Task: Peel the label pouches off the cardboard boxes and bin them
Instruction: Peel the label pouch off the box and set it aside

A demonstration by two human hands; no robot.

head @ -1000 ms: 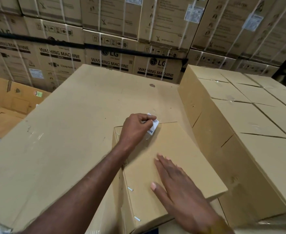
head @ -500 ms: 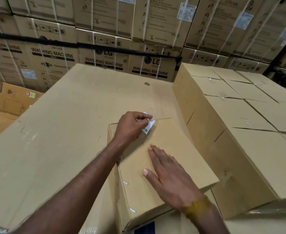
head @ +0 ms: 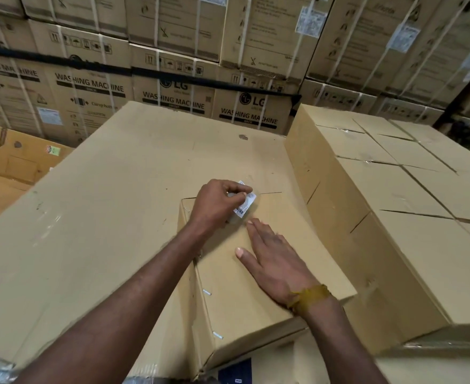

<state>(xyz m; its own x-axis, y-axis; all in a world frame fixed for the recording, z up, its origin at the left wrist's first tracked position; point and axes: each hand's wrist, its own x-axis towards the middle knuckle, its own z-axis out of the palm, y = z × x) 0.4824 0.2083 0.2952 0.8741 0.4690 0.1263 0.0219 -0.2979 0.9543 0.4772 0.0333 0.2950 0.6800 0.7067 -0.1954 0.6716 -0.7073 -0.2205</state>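
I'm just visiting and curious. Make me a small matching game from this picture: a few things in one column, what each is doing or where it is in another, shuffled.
Things:
1. left hand
2. right hand
3. label pouch
4. wristband

States:
A. yellow, round the right wrist
B. pinched, partly lifted off the box
C. flat on the box top
D. fingers curled, pinching

Pairs: 1-D, 2-C, 3-B, 4-A

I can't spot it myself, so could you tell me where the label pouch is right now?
In the head view it sits centre frame: the label pouch is pinched by the left hand at the far edge of the cardboard box.
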